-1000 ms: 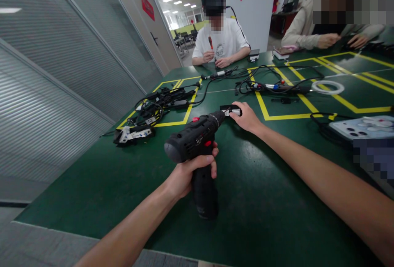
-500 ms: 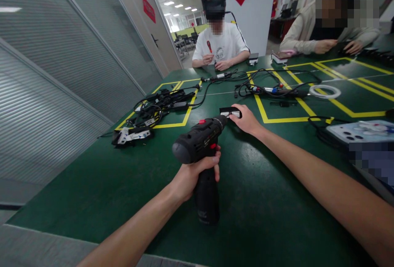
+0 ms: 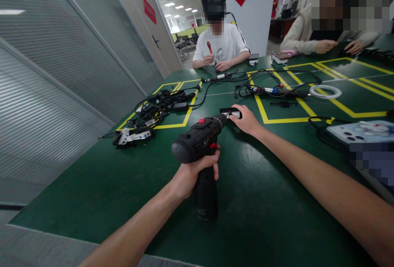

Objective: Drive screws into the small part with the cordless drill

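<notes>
A black cordless drill with red buttons is held by its grip in my left hand, its chuck pointing forward and right. Beyond the chuck, my right hand grips a small black and white block on the green table. The chuck end is right by the left part of that block; whether a bit touches it cannot be made out.
Tangled black cables and a black and white part lie at the left. Further right are a tool with cables, a white ring and a phone. Across the table, a person holds a screwdriver; another person sits right.
The drill and my left hand have shifted very slightly to the left. My right hand stays on the block.
</notes>
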A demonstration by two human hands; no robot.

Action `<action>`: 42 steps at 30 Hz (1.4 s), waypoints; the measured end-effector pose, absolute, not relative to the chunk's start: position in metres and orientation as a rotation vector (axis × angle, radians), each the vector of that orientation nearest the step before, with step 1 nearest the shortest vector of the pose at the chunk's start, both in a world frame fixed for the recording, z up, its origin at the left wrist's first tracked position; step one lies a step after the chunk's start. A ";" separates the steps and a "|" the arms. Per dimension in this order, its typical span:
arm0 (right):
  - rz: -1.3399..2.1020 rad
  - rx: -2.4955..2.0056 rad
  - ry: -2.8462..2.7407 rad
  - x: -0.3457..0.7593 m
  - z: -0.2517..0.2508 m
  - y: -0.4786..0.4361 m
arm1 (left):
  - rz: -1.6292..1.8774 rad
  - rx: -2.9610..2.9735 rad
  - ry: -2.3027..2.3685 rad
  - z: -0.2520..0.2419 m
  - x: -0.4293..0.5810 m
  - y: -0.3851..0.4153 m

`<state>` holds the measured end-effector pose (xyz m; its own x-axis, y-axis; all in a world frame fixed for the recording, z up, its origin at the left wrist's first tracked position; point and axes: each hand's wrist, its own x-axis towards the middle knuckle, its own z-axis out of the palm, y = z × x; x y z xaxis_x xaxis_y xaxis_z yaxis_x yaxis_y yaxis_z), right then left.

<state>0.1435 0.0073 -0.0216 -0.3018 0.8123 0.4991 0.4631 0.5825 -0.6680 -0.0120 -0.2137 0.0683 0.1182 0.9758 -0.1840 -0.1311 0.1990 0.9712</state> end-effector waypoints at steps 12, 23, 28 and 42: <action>0.512 -0.989 -1.928 0.142 -0.024 0.010 | 1.043 1.013 1.129 0.069 -0.012 -0.212; 0.536 -0.994 -1.929 0.143 -0.023 0.010 | 1.040 0.994 1.212 0.073 -0.005 -0.213; 0.542 -1.001 -1.934 0.142 -0.023 0.010 | 1.040 0.988 1.240 0.076 -0.001 -0.214; 0.531 -1.005 -1.936 0.142 -0.021 0.009 | 0.972 1.031 1.264 0.077 -0.006 -0.211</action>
